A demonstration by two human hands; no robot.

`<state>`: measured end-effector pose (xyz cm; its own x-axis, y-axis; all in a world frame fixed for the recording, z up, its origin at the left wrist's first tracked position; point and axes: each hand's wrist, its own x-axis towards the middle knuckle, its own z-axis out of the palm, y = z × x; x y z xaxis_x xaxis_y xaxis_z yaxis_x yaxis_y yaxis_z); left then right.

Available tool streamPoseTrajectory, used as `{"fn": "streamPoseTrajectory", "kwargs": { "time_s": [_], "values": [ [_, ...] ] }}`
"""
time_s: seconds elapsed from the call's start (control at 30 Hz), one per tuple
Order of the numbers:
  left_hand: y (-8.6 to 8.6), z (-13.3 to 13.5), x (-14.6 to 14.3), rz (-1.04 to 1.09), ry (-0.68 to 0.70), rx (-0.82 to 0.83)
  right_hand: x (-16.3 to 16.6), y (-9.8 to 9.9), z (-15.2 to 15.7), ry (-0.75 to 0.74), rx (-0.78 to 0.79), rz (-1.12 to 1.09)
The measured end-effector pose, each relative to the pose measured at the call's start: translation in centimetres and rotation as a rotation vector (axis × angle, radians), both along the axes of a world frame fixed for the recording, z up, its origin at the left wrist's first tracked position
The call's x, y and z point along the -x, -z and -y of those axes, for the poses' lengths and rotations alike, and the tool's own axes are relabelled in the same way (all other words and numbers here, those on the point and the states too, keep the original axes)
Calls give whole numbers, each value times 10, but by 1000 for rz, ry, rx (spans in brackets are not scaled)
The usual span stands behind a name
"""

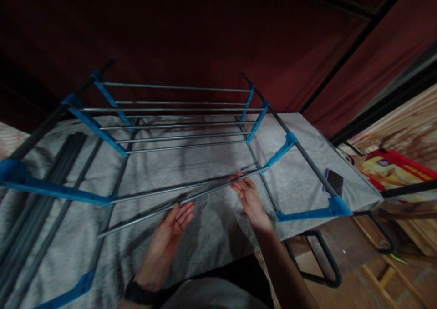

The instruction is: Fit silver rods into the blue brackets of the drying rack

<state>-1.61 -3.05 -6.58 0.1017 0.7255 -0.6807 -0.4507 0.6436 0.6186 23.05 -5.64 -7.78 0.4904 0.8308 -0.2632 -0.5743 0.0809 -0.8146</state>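
A rack frame of grey metal rods and blue plastic connectors [102,134] lies on a grey blanket [205,227]. My left hand [175,222] is under a loose grey rod [177,203], palm up, fingers curled lightly against it. My right hand [247,195] pinches the same rod nearer its far end, close to a blue side bracket [282,150]. The rod's far tip meets that bracket. A second rod [153,191] runs from the left blue bracket [51,188] toward the right one.
A bundle of spare grey rods [51,172] lies on the blanket at the left. A dark phone [333,182] rests near the blanket's right edge. A black metal frame [324,263] and a red printed cloth [392,168] are at the right. Dark red curtain behind.
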Motion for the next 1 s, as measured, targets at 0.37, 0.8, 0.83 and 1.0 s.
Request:
{"fn": "streamPoseTrajectory", "kwargs": {
  "time_s": [0.37, 0.8, 0.83, 1.0],
  "values": [
    [-3, 10, 4, -433, 186, -573, -4, 25, 18, 51, 49, -19],
    [30, -2, 21, -1612, 1077, -1339, -14, 73, 30, 111, 43, 22],
    [30, -2, 22, -1624, 1083, -1350, -14, 73, 30, 114, 48, 23],
    [31, -4, 21, -1615, 1087, -1370, -13, 71, 28, 135, 63, 3]
  ]
}}
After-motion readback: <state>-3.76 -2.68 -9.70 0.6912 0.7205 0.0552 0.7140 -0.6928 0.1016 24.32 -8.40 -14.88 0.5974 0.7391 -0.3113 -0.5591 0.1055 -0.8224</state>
